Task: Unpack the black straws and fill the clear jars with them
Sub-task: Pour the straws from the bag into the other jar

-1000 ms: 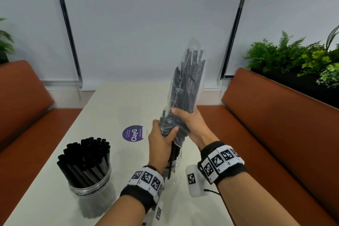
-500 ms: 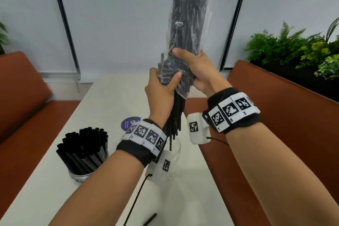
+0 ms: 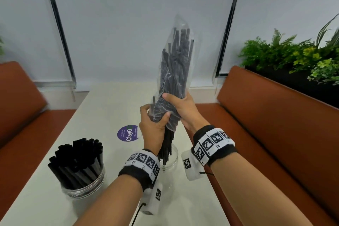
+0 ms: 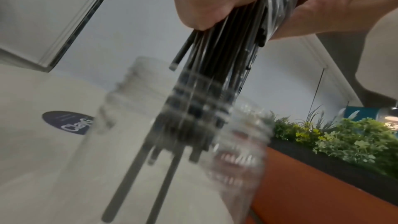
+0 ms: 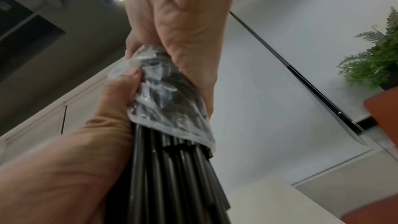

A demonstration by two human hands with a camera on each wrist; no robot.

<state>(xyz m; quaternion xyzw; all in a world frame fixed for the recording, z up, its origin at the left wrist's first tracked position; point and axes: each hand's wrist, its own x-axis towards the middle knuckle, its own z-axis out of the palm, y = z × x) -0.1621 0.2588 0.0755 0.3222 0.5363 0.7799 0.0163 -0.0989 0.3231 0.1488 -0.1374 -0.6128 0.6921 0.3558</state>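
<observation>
A clear plastic bag of black straws (image 3: 176, 71) stands nearly upright above the table. My left hand (image 3: 155, 122) grips its lower end, thumb across the plastic. Just above, my right hand (image 3: 180, 108) holds the same bag. Bare straws (image 3: 167, 145) hang out of the bag's open bottom, their ends inside a clear jar (image 3: 175, 154). In the left wrist view the straws (image 4: 215, 57) drop into the blurred jar (image 4: 112, 108). The right wrist view has my right hand (image 5: 183, 23) above, my left hand (image 5: 86, 151) below, and the bag's mouth (image 5: 168, 100) between them.
A second clear jar (image 3: 84, 187) packed with black straws stands at the table's front left. A purple round sticker (image 3: 127, 132) lies on the white table (image 3: 102, 115). Orange benches (image 3: 266, 115) run along both sides, and green plants (image 3: 293, 60) sit behind the right one.
Half a second ago both hands held the bag raised high. They have come back down, and the loose straw ends now reach into the jar.
</observation>
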